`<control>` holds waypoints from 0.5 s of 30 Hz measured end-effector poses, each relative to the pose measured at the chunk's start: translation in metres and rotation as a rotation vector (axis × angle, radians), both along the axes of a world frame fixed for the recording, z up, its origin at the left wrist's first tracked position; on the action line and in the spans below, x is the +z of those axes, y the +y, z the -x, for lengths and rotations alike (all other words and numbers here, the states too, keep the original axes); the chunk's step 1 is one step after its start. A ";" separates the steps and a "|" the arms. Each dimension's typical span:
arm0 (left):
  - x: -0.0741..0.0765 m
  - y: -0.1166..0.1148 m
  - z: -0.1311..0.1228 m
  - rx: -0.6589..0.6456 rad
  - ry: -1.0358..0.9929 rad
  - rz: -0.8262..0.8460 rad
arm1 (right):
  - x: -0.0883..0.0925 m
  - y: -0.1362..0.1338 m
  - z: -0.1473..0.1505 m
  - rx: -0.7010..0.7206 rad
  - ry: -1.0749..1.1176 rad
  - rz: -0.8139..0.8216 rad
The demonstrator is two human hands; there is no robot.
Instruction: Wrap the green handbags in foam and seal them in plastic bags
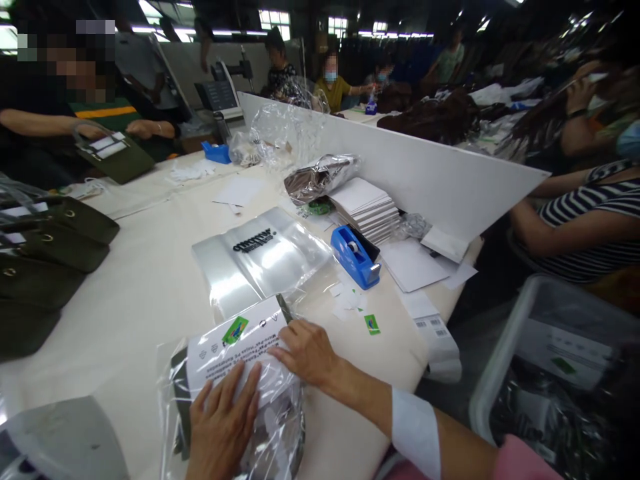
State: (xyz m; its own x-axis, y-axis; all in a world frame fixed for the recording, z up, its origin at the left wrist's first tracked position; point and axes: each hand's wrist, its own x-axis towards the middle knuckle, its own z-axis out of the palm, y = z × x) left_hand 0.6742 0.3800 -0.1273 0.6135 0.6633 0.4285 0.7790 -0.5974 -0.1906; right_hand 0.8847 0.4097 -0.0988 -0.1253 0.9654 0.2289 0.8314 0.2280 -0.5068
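A clear plastic bag (273,443) lies at the table's near edge, with a dark green item (180,393) inside it. Across its top is a white printed sheet (210,343) bearing a green sticker (235,329). My left hand (225,417) rests flat on the bag and sheet, fingers stretched out. At the sheet's right edge, my right hand (307,350) has its fingers bent and pressed together on the plastic. Just beyond is a stack of flat clear bags (260,257) with black print. A blue tape dispenser (355,257) stands right of that stack.
Dark green handbags (55,260) stand along the left. A stack of white cards (367,207) sits by the white divider (400,157). Small stickers (372,325) lie on the right. A plastic bin (555,373) stands beyond the right edge. Across the table, a person (120,120) holds a green handbag.
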 end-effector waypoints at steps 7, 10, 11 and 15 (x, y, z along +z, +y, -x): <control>-0.010 0.001 0.006 -0.014 -0.093 0.018 | 0.032 0.058 -0.183 -0.677 0.260 0.164; -0.011 0.003 0.007 -0.025 -0.098 0.017 | 0.024 0.080 -0.234 -0.781 0.322 0.450; -0.011 0.004 0.007 -0.029 -0.091 0.009 | 0.019 0.086 -0.243 -0.794 0.341 0.537; -0.010 0.006 0.008 -0.037 -0.066 -0.005 | 0.000 0.098 -0.257 -0.733 0.424 0.736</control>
